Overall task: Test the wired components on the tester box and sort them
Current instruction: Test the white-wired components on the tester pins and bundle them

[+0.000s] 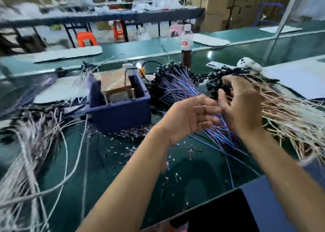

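- The right hand [244, 105] reaches into the pink-wired pile [284, 108] on the desk [109, 165]; its fingers curl, but blur hides any pinch.
- The left hand [190, 115] hangs beside it, fingers spread and loose.
- The tester box [119, 98] sits well to the left.
- The wires look tangled, so one pull could drag out others.

A factory assembly floor: long green-topped workbenches [123, 161] heaped with wire bundles [181, 85], stacked cardboard cartons [228, 6] behind, orange plastic stools [86, 39] under the next bench.
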`<state>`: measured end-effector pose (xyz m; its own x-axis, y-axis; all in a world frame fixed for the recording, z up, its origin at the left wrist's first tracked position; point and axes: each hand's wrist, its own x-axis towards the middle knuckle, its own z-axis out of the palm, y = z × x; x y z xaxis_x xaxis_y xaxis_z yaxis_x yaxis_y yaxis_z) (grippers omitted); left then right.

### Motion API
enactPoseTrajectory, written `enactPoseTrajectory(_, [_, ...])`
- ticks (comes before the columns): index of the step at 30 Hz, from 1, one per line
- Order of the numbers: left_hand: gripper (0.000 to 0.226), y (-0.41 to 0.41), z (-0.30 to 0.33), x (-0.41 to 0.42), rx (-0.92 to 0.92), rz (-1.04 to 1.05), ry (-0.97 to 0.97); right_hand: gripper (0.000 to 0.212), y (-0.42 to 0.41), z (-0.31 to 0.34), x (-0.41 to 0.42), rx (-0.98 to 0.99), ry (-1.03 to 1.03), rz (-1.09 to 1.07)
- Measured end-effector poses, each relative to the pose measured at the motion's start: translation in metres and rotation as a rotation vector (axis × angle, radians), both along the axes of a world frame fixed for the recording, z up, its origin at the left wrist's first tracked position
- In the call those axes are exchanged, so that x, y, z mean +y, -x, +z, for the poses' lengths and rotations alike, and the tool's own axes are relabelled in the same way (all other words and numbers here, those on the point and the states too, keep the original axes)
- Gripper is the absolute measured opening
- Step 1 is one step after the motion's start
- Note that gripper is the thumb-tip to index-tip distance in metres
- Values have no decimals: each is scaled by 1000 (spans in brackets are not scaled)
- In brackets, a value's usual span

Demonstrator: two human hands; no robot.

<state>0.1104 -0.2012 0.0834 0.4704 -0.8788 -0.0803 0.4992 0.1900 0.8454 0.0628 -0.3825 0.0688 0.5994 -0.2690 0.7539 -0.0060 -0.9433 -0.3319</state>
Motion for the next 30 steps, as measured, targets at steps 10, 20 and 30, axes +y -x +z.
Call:
enactPoseTrajectory(10, [35, -4, -28, 239, -158, 473, -495, 32, -28, -29, 266, 352, -121, 725])
enactPoseTrajectory(20, [11, -50, -26, 284, -785, 1153, -1344, 24, -82, -47, 367, 773, -241, 528])
enactPoseTrajectory(30, [21, -83, -50, 282, -1172, 997, -1654, 20, -87, -51, 365, 741, -225, 466])
